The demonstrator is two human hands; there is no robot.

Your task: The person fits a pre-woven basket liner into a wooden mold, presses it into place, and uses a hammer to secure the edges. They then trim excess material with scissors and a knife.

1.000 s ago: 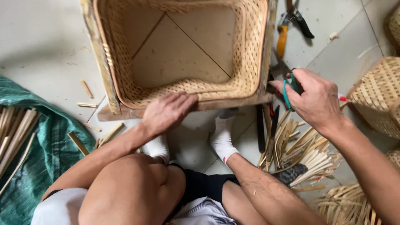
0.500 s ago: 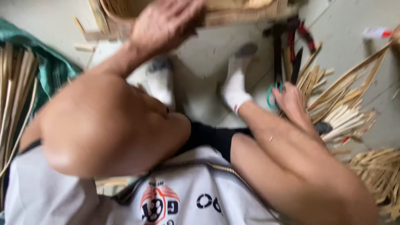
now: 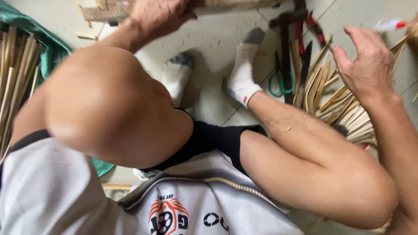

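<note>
1. Hands first: the left hand [image 3: 159, 15] lies at the top edge of the view, fingers curled down over the wooden frame [image 3: 226, 5], gripping its near rail.
2. The right hand [image 3: 365, 65] hangs open, fingers spread and slightly bent, holding nothing, just above the bamboo strips [image 3: 339, 102].
3. Those pale strips lie fanned on the tiled floor [image 3: 209, 39] beneath and beside the right hand, running out towards the right edge.
4. Just left of the strips a row of tools lies on the floor: scissors with teal handles [image 3: 278, 82], a dark blade [image 3: 302, 72] and pliers with red-and-black grips [image 3: 307, 24].
5. The wooden frame sits on the floor at the very top, mostly cut off by the edge of the view; small wood offcuts [image 3: 85, 35] lie near its left end.
6. The person sits on the floor, knees bent, both feet in white socks with grey toes [image 3: 241, 69] planted just below the frame.
7. At far left a green tarp [image 3: 48, 43] carries another bundle of bamboo strips [image 3: 15, 74], well apart from both hands.
8. A white marker with a red cap [image 3: 387, 25] lies at the upper right, near the right hand's fingertips.
</note>
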